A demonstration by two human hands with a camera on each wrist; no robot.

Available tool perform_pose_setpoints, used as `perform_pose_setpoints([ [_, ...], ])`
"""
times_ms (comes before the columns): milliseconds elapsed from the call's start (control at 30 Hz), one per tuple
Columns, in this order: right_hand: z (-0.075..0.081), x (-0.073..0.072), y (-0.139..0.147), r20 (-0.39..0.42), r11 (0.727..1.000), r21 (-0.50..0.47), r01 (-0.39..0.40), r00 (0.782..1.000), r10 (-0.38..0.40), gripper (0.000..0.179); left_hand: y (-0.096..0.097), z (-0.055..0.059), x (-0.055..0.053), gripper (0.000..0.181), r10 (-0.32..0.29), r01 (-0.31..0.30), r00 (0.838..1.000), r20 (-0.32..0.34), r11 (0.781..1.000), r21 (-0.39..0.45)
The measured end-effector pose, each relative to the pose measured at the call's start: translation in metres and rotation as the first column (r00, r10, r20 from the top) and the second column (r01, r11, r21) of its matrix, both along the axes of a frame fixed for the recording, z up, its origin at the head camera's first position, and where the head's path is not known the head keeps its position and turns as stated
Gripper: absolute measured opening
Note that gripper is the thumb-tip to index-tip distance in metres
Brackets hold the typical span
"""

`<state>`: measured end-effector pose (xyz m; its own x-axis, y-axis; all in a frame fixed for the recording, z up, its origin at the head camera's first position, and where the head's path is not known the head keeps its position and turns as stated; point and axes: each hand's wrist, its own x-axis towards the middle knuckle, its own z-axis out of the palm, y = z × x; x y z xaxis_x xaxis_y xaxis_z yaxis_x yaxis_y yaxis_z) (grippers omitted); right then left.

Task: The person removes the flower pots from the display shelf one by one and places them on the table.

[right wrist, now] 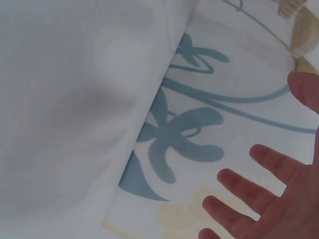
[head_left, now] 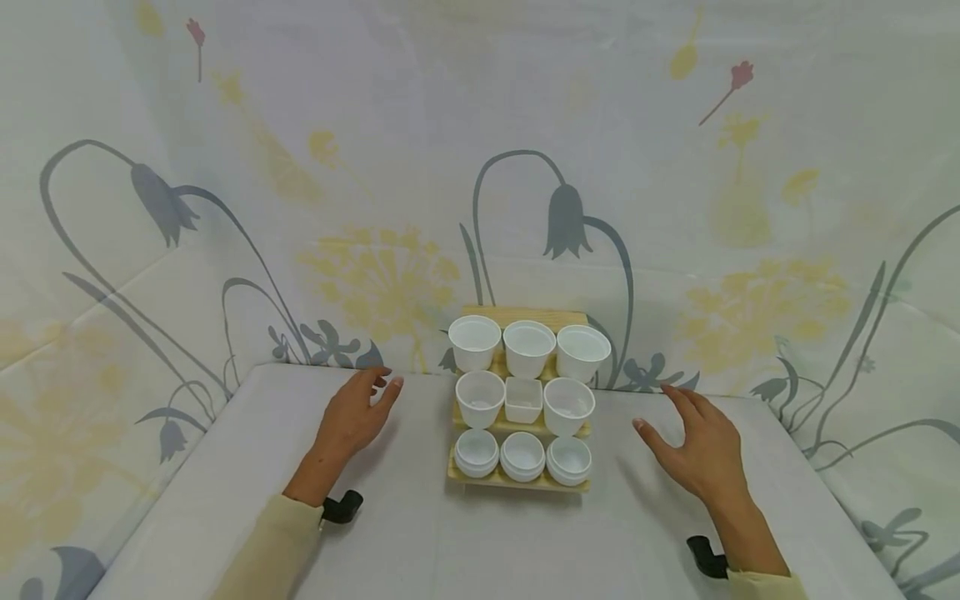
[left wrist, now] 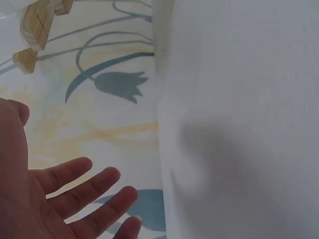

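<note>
A tiered wooden stand [head_left: 517, 483] sits at the middle of the table, holding three rows of small white containers. Round white cups [head_left: 475, 342] fill the top tier. On the middle tier a square white cup [head_left: 523, 400] stands between two round ones. Low ribbed white bowls [head_left: 522, 456] line the bottom tier. My left hand [head_left: 356, 417] hovers left of the stand, fingers spread and holding nothing. To the right of the stand is my right hand [head_left: 701, 446], its fingers also relaxed and apart from the cups. Both wrist views show the palms bare.
White cloth covers the table [head_left: 390, 542]. Behind it hangs a curtain [head_left: 420, 125] printed with grey and yellow flowers, also along both sides. A black wrist-camera piece [head_left: 343, 507] sticks out under the left wrist, another [head_left: 707, 557] beside the right.
</note>
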<state>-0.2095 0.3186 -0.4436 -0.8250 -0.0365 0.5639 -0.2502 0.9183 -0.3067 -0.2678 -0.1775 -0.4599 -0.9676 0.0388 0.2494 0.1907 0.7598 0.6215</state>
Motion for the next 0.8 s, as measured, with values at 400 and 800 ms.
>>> perform_pose_setpoints([
  [400,0.017,0.006,-0.011,-0.038,0.998,-0.04,-0.052,0.998,0.05,0.064,0.018,-0.006,0.003,0.052,-0.033,0.033,0.999,-0.004,0.991,0.13],
  [800,0.034,0.018,-0.024,-0.004,0.994,-0.085,-0.068,0.998,0.068,0.061,0.033,-0.009,0.009,0.048,-0.084,0.074,0.996,0.03,0.966,0.25],
])
